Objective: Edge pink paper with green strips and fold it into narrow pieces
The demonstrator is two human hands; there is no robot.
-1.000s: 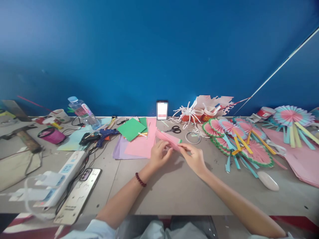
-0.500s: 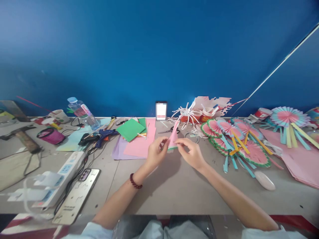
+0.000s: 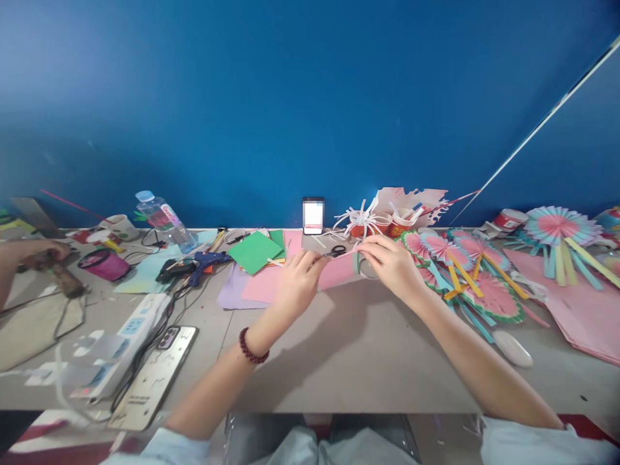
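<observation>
A strip of pink paper [image 3: 339,272] with a green edge at its right end is stretched between my two hands, above the table. My left hand [image 3: 299,279] pinches it near its left end, with a dark red bead bracelet on the wrist. At the upper right corner my right hand [image 3: 391,263] has its fingertips closed on the paper. Just behind the paper lie scissors [image 3: 338,250], their blades partly hidden. A roll of tape [image 3: 369,267] is partly covered by my right hand.
Folded paper fans [image 3: 489,294] lie to the right, beside pink sheets [image 3: 576,307]. Green paper [image 3: 254,252] rests on stacked sheets at left. Farther left are a glue gun [image 3: 201,263], a power strip [image 3: 128,345], a phone [image 3: 152,381] and another person's hand [image 3: 41,254] at a hammer.
My hands have moved apart, and the pink paper, bunched upright before, is now spread sideways between them. Another person's hand has come in at the far left, onto the hammer.
</observation>
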